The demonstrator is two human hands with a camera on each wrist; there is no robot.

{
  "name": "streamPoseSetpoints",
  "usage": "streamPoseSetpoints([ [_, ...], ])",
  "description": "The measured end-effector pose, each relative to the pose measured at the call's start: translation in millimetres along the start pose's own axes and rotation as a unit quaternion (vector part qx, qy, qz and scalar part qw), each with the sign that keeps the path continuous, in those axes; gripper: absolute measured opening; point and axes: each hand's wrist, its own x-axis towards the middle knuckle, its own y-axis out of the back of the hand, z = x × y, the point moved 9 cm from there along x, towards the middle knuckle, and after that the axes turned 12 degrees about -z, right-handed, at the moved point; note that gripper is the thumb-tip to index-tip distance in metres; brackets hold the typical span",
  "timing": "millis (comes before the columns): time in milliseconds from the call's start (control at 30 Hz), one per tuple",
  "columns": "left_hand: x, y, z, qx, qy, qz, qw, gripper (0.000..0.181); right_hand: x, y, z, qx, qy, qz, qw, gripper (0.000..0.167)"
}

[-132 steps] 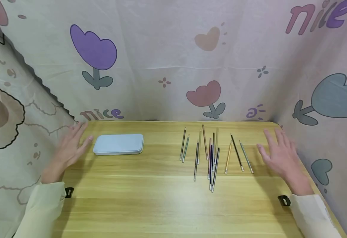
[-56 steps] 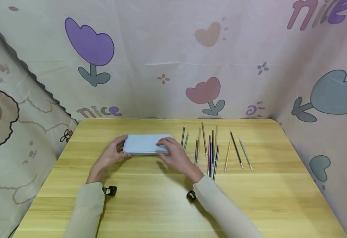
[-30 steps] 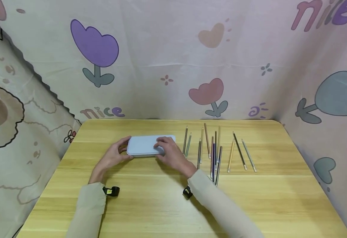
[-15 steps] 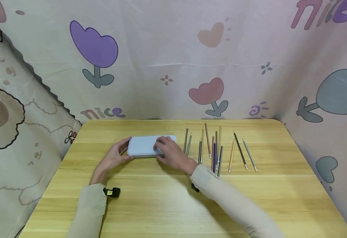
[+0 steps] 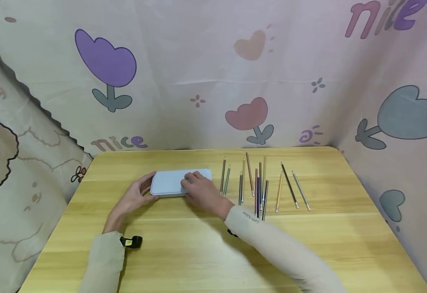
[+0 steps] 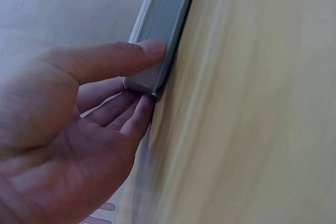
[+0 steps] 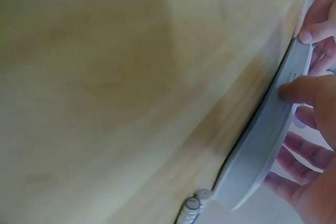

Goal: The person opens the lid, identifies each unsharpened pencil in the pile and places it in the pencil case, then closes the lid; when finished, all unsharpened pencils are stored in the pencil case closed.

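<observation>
Printed pale cloth (image 5: 176, 49) hangs behind and at both sides of the yellowish wood-grain table (image 5: 184, 260), with cartoon flowers and hearts on it. From the left, first comes my left hand (image 5: 134, 197). It grips the left end of a flat, pale blue box with rounded corners (image 5: 169, 182), thumb on the near side, other fingers curled about the end. This box lies on the table, left of the middle, and looks closed; metal or plastic, I cannot tell. Next is my right hand (image 5: 203, 193), bent over the right half of the box: thumb against the near side, fingers curled at the top edge, holding it between them. Further right, apart from the box in the head view, lie many slim pencils of several colours (image 5: 260, 183), some close together.

I think the top is smooth, so my right fingers may slip if they press too lightly. If I push rightward while the left grip is weak, the box may slide to the nearest pencils and make them roll.

About writing: the cloth says "nice" low at left and high at right. On my pale right sleeve (image 5: 279, 244), small letters seem to read "Let's Slim". On the box I see no brand.
</observation>
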Motion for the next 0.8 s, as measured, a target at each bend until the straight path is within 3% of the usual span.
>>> streamPoseSetpoints([
  [400,-4.3,1.3,-6.0,0.000,0.003,0.003,1.0000,0.094,7.6,-2,-21,-0.146,0.034,-0.029,0.9883,0.020],
  [800,-2.2,3.5,-7.1,-0.009,0.006,0.012,0.9999,0.095,11.0,-3,-26,-0.222,0.048,-0.022,0.9736,0.025],
])
